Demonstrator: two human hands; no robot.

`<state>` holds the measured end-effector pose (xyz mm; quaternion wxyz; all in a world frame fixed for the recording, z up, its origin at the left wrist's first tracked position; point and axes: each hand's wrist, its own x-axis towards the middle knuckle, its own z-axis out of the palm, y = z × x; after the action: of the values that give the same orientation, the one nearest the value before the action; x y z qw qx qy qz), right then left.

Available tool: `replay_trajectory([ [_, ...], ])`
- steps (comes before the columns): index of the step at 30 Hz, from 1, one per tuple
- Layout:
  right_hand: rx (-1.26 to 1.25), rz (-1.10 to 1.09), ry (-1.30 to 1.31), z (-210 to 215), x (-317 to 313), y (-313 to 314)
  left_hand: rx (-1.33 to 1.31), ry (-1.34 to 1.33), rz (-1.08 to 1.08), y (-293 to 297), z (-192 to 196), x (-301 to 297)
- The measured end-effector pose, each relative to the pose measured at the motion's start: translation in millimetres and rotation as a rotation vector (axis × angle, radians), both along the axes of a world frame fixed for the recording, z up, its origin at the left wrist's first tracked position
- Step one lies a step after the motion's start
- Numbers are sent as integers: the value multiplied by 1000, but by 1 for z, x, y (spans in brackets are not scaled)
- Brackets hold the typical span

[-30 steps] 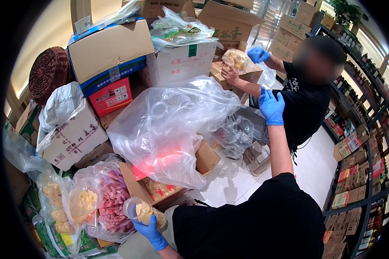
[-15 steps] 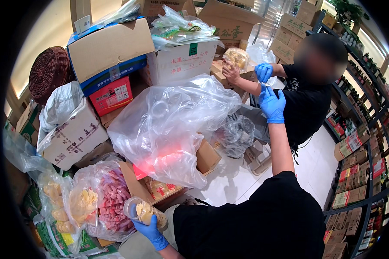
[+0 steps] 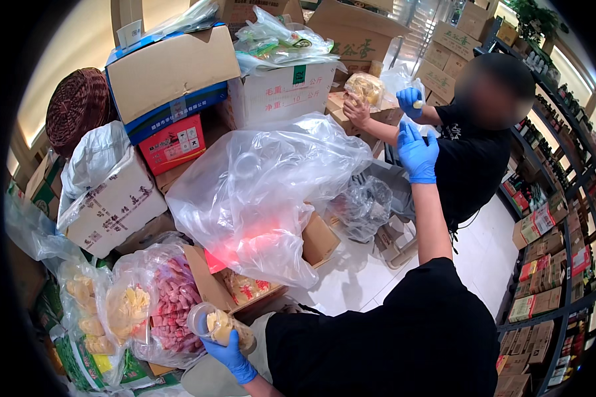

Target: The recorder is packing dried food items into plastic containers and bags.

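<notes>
In my blue-gloved left hand (image 3: 229,357) is a clear plastic tub (image 3: 244,336), tilted, with pale yellow pieces inside; my fingers wrap its lower side. My right hand (image 3: 418,159), gloved too, is raised at arm's length, its fingers stretched out and nothing visible in them. Just beyond my fingertips, a co-worker's gloved hand (image 3: 409,100) pinches a small pale piece (image 3: 418,104). The co-worker's bare other hand (image 3: 355,111) holds a clear container (image 3: 364,89) of yellow pieces.
A large clear plastic bag (image 3: 258,178) drapes over an open carton (image 3: 319,239) between us. Bags of pink (image 3: 177,311) and yellow food (image 3: 136,306) lie at the left. Stacked boxes (image 3: 172,73) stand behind; shelves of bottles and cartons (image 3: 543,271) line the right.
The small pale piece has passed from my right fingertips to the co-worker's gloved hand. My right fingers have straightened and the two hands have parted slightly. My left hand still holds the tub.
</notes>
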<state>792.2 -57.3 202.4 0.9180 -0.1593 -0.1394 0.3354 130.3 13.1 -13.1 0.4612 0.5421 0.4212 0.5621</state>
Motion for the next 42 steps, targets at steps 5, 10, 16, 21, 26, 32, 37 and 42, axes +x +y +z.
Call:
replay_trajectory([
  [5, 70, 235, 21, -20, -43, 1, 7, 1, -2, 0, -7, -2],
  [10, 100, 559, -37, -29, -142, 15, 12, -55, 32, -2, -17, -10],
  [16, -28, 775, -173, -23, -257, 35, 1, -68, 55, -2, -18, -15],
  [21, -158, 1082, -551, -16, -329, 64, 27, -60, 91, -8, -20, -34],
  [26, -230, 1226, -1171, 5, -405, 95, -8, -53, 219, -27, -31, -72],
  [32, 601, 1139, -2043, 22, -614, 125, -104, -204, 652, -81, 0, -109],
  [37, 1224, 1035, -2341, 32, -730, 68, -85, -177, 809, -109, 24, -136],
  [42, 1535, 1063, -2253, 15, -758, 20, -72, -128, 879, -142, 25, -148],
])
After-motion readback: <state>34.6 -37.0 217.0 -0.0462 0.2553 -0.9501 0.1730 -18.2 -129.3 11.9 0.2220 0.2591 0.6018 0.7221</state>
